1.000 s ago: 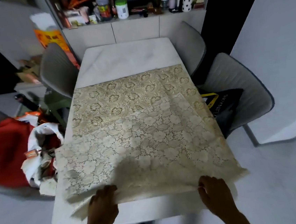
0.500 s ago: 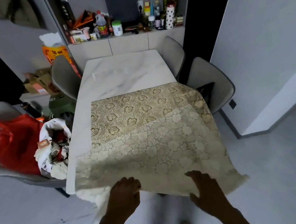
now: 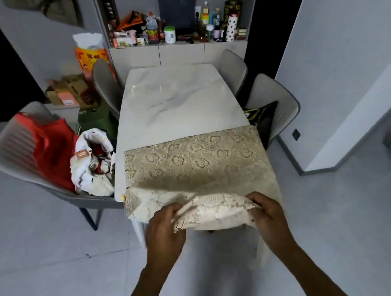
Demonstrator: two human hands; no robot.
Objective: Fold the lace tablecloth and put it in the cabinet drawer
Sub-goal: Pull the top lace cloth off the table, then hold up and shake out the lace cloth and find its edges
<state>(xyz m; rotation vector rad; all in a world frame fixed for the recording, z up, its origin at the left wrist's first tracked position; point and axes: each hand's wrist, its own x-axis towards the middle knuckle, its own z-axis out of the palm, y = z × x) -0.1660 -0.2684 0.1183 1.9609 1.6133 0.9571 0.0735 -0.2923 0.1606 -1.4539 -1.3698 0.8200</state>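
Observation:
The cream lace tablecloth lies partly folded over the near end of the white marble table. Its near edge is lifted off the table and bunched between my hands. My left hand grips the left part of that lifted edge. My right hand grips the right part. Some of the cloth hangs down below my right hand, beyond the table's near edge. The cabinet stands against the far wall behind the table; I see no open drawer.
Grey chairs stand around the table: one at the left holds red and white bags, two at the right, one far left. Bottles and jars crowd the cabinet shelf. Boxes sit on the floor at left. A grey wall is to the right.
I have stepped back from the table. Both hands pulled the cloth's near edge toward me and lifted it, so the cloth covers less of the table and more bare marble shows.

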